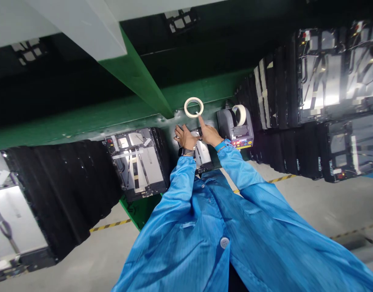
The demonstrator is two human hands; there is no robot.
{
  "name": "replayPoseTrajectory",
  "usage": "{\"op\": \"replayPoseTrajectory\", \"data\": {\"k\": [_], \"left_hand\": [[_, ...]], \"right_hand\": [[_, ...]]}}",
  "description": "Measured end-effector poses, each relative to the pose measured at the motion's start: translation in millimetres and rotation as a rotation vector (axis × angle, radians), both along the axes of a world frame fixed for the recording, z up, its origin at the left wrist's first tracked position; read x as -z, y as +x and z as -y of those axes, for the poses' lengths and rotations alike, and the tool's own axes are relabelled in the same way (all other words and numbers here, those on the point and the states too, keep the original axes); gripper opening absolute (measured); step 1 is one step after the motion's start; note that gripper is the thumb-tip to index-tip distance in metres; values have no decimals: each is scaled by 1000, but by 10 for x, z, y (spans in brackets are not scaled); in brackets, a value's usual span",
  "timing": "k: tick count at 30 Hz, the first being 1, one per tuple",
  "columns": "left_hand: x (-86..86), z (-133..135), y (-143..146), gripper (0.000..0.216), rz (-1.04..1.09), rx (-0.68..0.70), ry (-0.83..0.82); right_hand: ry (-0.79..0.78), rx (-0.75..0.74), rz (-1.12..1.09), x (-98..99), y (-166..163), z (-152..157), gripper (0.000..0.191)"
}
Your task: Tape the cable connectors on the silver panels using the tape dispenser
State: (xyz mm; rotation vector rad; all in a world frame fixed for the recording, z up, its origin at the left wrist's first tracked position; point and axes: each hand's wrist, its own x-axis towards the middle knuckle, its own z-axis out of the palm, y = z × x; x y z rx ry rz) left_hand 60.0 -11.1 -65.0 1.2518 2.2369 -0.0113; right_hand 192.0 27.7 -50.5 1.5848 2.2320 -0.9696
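Both my arms, in blue sleeves, reach forward over a green bench (pixel 83 121). My left hand (pixel 184 137), with a watch on the wrist, rests curled on a flat black and silver panel (pixel 204 156) lying on the bench; its fingers are bent against the panel's far edge. My right hand (pixel 208 132) lies on the same panel with its forefinger stretched out towards a white roll of tape (pixel 194 107) just beyond it. The fingertip sits at the roll's near rim.
A grey tape dispenser (pixel 238 125) with a white roll stands right of my hands. Another panel in a black tray (pixel 137 162) lies to the left. Stacks of black trays with panels (pixel 326 101) fill the right side, more at the far left (pixel 37 211).
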Motion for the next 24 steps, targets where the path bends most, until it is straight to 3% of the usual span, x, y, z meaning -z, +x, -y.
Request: {"op": "replayPoseTrajectory", "data": {"k": [8, 17, 24], "left_hand": [[23, 16, -14, 96, 19, 7, 4], [21, 143, -78, 90, 70, 57, 4], [36, 145, -36, 102, 20, 82, 3]], "right_hand": [[-16, 56, 100, -55, -78, -56, 129], [72, 162, -30, -76, 76, 49, 117], [187, 503, -251, -16, 219, 385, 102]]}}
